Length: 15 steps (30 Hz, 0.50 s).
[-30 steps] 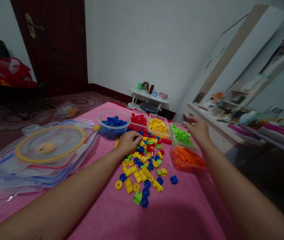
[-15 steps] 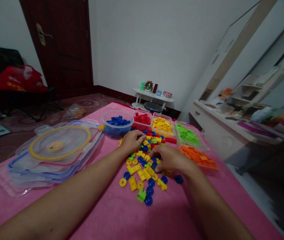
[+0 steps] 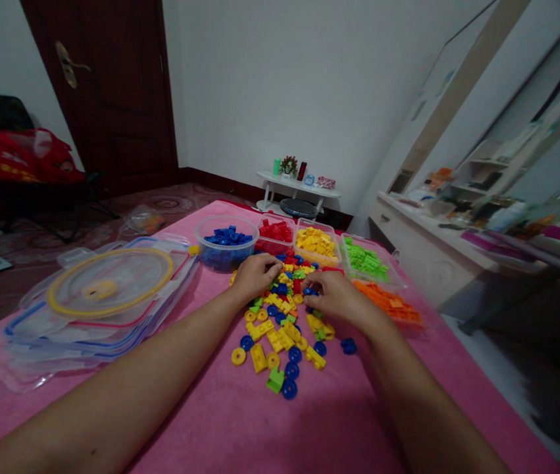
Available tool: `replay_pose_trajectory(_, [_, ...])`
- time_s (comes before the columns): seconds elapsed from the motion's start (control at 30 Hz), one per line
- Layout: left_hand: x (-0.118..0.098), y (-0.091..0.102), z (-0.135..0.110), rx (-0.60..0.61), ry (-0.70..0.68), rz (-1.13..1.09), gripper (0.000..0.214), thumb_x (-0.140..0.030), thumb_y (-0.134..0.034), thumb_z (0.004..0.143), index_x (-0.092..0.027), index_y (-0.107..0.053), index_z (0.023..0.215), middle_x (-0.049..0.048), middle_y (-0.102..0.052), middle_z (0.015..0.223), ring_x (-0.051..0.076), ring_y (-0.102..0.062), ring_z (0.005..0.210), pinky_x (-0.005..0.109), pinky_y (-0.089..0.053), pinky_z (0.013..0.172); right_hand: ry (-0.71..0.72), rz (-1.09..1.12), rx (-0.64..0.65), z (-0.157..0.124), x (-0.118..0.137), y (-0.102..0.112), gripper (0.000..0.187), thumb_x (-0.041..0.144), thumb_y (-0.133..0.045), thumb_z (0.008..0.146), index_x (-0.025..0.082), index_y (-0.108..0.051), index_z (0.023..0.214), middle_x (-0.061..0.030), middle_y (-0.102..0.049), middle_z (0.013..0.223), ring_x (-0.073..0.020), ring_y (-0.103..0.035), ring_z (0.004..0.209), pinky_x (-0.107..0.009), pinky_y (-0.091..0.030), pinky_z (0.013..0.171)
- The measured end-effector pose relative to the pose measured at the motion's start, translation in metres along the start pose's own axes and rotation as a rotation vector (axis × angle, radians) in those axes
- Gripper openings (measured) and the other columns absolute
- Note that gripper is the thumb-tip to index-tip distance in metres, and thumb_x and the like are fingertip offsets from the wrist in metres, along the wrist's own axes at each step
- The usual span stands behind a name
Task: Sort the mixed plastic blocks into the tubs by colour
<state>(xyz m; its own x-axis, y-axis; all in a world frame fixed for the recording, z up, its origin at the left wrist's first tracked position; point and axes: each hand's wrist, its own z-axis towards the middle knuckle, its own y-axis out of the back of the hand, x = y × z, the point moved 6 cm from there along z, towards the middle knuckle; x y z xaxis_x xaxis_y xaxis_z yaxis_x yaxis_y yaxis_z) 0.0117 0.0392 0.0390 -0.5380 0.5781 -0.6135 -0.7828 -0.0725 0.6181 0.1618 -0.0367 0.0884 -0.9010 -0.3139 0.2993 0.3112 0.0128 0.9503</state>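
Observation:
A heap of mixed plastic bricks (image 3: 284, 329), yellow, blue, green and red, lies on the pink cloth (image 3: 240, 428). My left hand (image 3: 254, 275) rests on the heap's far left side, fingers curled round small pieces I cannot make out. My right hand (image 3: 335, 297) lies on the heap's right side, fingers bent and pinching at a blue piece. Behind the heap stand sorted tubs: a round tub of blue bricks (image 3: 226, 242), then tubs of red bricks (image 3: 274, 234), yellow bricks (image 3: 315, 242), green bricks (image 3: 366, 259) and orange bricks (image 3: 391, 304).
A stack of clear container lids (image 3: 97, 299) lies to the left on the cloth. A white desk (image 3: 428, 243) with clutter runs along the right. A small white side table (image 3: 299, 191) stands by the far wall, a dark door (image 3: 106, 92) at the back left.
My right hand came back from the green tub at the right and now sits on the brick heap. The left hand stayed on the heap. The camera view shifted slightly.

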Motion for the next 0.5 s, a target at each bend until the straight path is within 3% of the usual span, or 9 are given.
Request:
replay_pose_trajectory(0.17, [0.0,-0.001,0.001,0.007,-0.012,-0.004,0.024,-0.031,-0.05,0.083,-0.02,-0.072,0.084,0.0024,-0.069,0.084,0.014,-0.06,0.074,0.022,-0.044,0.066,-0.093,0.164,-0.238,0.002,-0.007,0.017,0.016,0.02,-0.064,0.067,0.017,-0.068,0.082,0.0004,-0.059,0.062,-0.0118,-0.051,0.056,-0.022,-0.036,0.052])
replay_pose_trajectory(0.4, [0.001,-0.002,0.001,0.003,-0.016,-0.008,0.025,-0.033,-0.049,0.084,-0.02,-0.071,0.085,0.0028,-0.068,0.084,0.014,-0.06,0.074,0.021,-0.044,0.065,-0.173,1.107,-0.38,-0.007,-0.004,0.037,0.033,0.028,-0.073,0.063,0.017,-0.062,0.092,0.0031,-0.061,0.063,-0.0105,-0.059,0.054,-0.022,-0.05,0.052])
replay_pose_trajectory(0.5, [0.002,-0.002,0.001,-0.006,-0.018,-0.005,0.024,-0.032,-0.049,0.083,-0.02,-0.071,0.083,0.0027,-0.068,0.085,0.014,-0.06,0.075,0.022,-0.044,0.066,-0.253,1.362,-0.427,-0.01,-0.013,0.04,0.032,0.021,-0.075,0.061,0.016,-0.061,0.089,0.0032,-0.063,0.062,-0.0076,-0.059,0.051,-0.017,-0.05,0.05])
